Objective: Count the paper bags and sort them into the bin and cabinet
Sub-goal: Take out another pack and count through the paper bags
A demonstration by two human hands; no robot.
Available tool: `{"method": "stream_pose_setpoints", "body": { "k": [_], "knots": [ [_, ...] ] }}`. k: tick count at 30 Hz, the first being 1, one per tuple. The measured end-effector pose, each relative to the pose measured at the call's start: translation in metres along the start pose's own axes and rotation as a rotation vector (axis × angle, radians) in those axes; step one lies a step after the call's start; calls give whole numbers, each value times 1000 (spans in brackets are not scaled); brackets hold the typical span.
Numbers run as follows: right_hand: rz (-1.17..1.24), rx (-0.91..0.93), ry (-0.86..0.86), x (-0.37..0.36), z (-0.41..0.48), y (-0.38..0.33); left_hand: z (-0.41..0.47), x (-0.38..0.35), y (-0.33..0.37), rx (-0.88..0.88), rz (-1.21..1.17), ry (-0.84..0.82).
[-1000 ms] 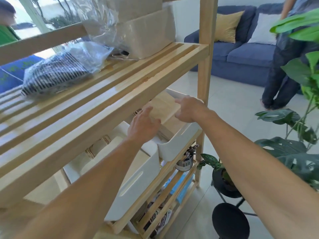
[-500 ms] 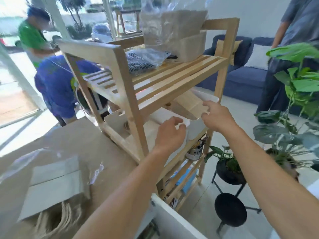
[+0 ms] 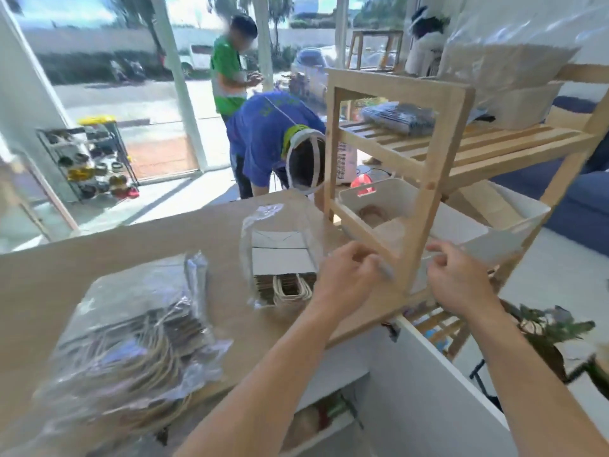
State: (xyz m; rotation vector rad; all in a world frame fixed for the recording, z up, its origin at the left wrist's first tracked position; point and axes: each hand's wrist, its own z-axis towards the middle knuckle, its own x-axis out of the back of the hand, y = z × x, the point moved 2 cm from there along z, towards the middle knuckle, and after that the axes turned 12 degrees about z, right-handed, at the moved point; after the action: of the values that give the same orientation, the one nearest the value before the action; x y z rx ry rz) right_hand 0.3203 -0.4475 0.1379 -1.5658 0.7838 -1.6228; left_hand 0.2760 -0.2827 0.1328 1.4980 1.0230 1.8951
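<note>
Two plastic-wrapped packs of paper bags lie on the brown tabletop [image 3: 108, 258]: a large pack [image 3: 131, 334] at the near left and a smaller pack [image 3: 283, 258] in the middle, twine handles showing. A white bin [image 3: 389, 199] with paper bags inside sits on the wooden rack [image 3: 425, 179], and a second white bin [image 3: 514, 225] sits to its right. My left hand [image 3: 346, 275] hovers by the smaller pack, fingers curled, empty. My right hand [image 3: 458, 278] hangs in front of the rack post, fingers loosely curled, empty. A white cabinet [image 3: 412, 384] stands open below the table.
Two people stand beyond the table, one in green [image 3: 230, 67], one in blue [image 3: 273, 140] bending down. A blue sofa [image 3: 580, 206] is at the right, a potted plant [image 3: 547, 338] at the lower right, a shoe rack [image 3: 89, 159] by the window.
Both hands have pulled back from the right white bin on the rack toward the table edge. The view has swung left and down, bringing the bag packs into sight.
</note>
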Motion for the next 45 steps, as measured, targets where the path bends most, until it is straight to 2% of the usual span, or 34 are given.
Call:
{"method": "stream_pose_setpoints", "body": {
  "k": [5, 9, 14, 18, 22, 28, 34, 40, 42, 45],
  "knots": [
    [26, 111, -153, -56, -13, -38, -26, 53, -58, 179, -10, 197],
    [20, 197, -252, -98, -17, -67, -45, 86, -95, 254, 8, 323],
    [83, 254, -402, -148, -21, -99, -63, 120, -131, 377, 138, 383],
    [131, 292, -536, -191, -18, -119, -66, 135, -162, 451, 406, 325],
    [155, 341, -649, -225, -12, -133, -60, 141, -180, 453, 650, 298],
    [93, 387, -741, -258, -1, -141, -46, 155, -188, 517, 940, 208],
    [10, 378, -843, -284, -2, -144, -39, 197, -190, 555, 1111, 205],
    [-132, 384, -859, -315, -12, -146, -31, 235, -212, 533, 1280, 43],
    [-108, 388, -856, -328, -20, -149, -30, 244, -220, 502, 1294, -4],
    [-27, 294, -883, -344, -35, -152, -28, 255, -233, 416, 1320, -90]
  ]
}}
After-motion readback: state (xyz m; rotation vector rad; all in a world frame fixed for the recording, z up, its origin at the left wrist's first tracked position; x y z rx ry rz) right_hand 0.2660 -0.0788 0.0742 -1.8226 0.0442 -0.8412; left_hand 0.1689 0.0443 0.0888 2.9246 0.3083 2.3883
